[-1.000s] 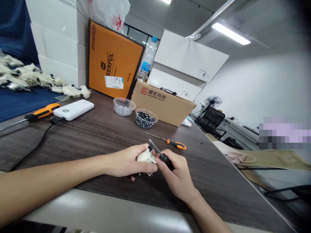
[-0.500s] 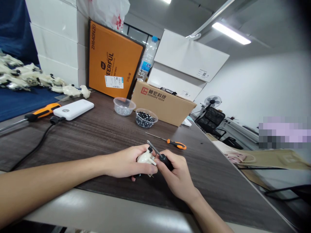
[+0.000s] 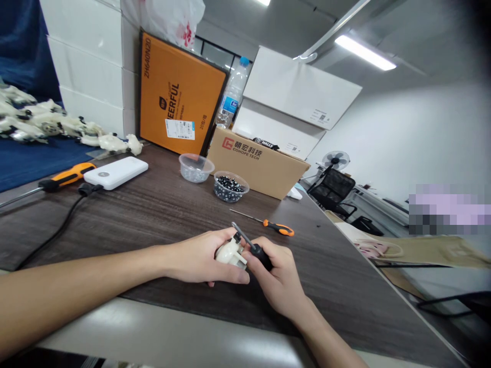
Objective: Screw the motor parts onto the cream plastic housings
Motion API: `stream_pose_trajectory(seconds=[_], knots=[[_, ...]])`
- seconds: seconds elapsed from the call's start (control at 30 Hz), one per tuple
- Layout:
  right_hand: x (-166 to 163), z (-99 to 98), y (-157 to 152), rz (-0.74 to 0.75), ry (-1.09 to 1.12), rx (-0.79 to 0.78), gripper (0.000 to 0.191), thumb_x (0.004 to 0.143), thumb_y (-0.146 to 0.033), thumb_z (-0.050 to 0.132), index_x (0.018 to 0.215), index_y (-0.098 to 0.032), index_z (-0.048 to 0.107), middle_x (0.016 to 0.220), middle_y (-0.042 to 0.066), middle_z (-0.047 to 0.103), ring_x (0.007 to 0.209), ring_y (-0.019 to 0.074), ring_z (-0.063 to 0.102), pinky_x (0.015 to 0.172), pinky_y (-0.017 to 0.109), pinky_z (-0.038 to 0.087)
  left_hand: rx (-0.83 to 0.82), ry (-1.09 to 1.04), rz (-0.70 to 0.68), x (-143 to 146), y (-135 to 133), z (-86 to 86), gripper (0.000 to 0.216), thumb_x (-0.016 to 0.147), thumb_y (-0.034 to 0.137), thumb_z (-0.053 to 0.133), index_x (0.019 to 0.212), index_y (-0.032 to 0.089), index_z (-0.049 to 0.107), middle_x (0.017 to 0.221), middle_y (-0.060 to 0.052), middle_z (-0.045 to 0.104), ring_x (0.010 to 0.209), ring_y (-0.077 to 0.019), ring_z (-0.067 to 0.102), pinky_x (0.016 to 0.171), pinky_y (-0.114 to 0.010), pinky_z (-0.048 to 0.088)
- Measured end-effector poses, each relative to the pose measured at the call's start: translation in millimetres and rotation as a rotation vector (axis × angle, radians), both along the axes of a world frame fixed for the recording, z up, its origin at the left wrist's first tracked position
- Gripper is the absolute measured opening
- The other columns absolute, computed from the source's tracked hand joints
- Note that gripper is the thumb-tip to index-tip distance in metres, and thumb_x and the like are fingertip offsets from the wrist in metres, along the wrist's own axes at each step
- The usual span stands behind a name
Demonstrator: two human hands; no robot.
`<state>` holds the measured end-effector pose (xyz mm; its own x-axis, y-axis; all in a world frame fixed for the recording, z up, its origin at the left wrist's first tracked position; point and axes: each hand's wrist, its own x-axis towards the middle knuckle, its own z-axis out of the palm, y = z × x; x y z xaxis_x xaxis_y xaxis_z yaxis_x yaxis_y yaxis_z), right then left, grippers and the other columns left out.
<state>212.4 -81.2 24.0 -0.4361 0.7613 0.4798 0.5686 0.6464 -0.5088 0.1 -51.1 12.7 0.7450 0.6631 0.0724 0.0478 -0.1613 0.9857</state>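
My left hand (image 3: 199,258) is wrapped round a small cream plastic part (image 3: 229,252) just above the dark wooden table (image 3: 161,214). My right hand (image 3: 279,280) grips the black handle of a small screwdriver (image 3: 253,247). Its metal shaft points up and left past the part. Both hands touch each other near the table's front edge.
Beyond the hands lie an orange-handled screwdriver (image 3: 268,223), a tub of black balls (image 3: 230,186) and a clear tub (image 3: 196,168). A cardboard box (image 3: 258,162), an orange box (image 3: 178,97), a water bottle (image 3: 232,94), a white power bank (image 3: 116,173), a cable and cream parts (image 3: 49,122) stand further off.
The cream part has turned a little in my left hand, and its metal pins no longer show. The screwdriver has shifted slightly left.
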Motion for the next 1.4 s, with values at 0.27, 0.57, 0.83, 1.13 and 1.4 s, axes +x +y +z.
stream_pose_trajectory(seconds=[0.27, 0.57, 0.83, 1.13, 1.4], knots=[[0.9, 1.0, -0.2, -0.003, -0.004, -0.018, 0.017, 0.100, -0.025, 0.059, 0.084, -0.021, 0.065, 0.068, -0.005, 0.059, 0.059, 0.0126, 0.052, 0.059, 0.024, 0.038, 0.012, 0.011, 0.004, 0.2, 0.6, -1.8, 0.041, 0.083, 0.044, 0.076, 0.111, 0.022, 0.056, 0.087, 0.003, 0.058, 0.070, -0.0125, 0.059, 0.050, -0.022, 0.055], [-1.8, 1.2, 0.7, -0.001, -0.013, -0.025, 0.016, 0.100, -0.024, 0.058, 0.085, -0.021, 0.065, 0.069, -0.005, 0.060, 0.060, 0.0134, 0.053, 0.061, 0.026, 0.039, 0.034, 0.021, 0.003, 0.4, 1.3, -3.5, 0.038, 0.085, 0.046, 0.074, 0.107, 0.021, 0.055, 0.086, 0.002, 0.058, 0.068, -0.0124, 0.058, 0.048, -0.022, 0.055], [-0.2, 0.6, 0.3, 0.001, -0.009, -0.045, 0.018, 0.100, -0.024, 0.058, 0.083, -0.021, 0.063, 0.067, -0.005, 0.057, 0.059, 0.0133, 0.049, 0.059, 0.026, 0.037, 0.029, 0.021, -0.011, 0.3, 1.8, -4.0, 0.039, 0.085, 0.047, 0.074, 0.107, 0.021, 0.055, 0.086, 0.003, 0.058, 0.068, -0.0126, 0.058, 0.049, -0.023, 0.055], [-0.8, 0.5, 1.9, 0.003, -0.011, -0.048, 0.020, 0.100, -0.023, 0.058, 0.081, -0.020, 0.062, 0.066, -0.006, 0.054, 0.058, 0.0122, 0.047, 0.058, 0.025, 0.035, 0.022, 0.016, -0.016, 0.4, 2.2, -5.6, 0.039, 0.085, 0.048, 0.074, 0.107, 0.021, 0.055, 0.087, 0.002, 0.058, 0.069, -0.0127, 0.057, 0.051, -0.024, 0.056], [-1.0, 0.9, -0.3, -0.011, -0.025, -0.049, 0.021, 0.100, -0.025, 0.058, 0.079, -0.021, 0.061, 0.065, -0.006, 0.054, 0.057, 0.0128, 0.046, 0.057, 0.026, 0.035, 0.027, 0.040, -0.012, -0.5, 3.3, -7.0, 0.040, 0.085, 0.050, 0.074, 0.106, 0.021, 0.057, 0.086, 0.002, 0.059, 0.066, -0.0128, 0.058, 0.051, -0.025, 0.056]])
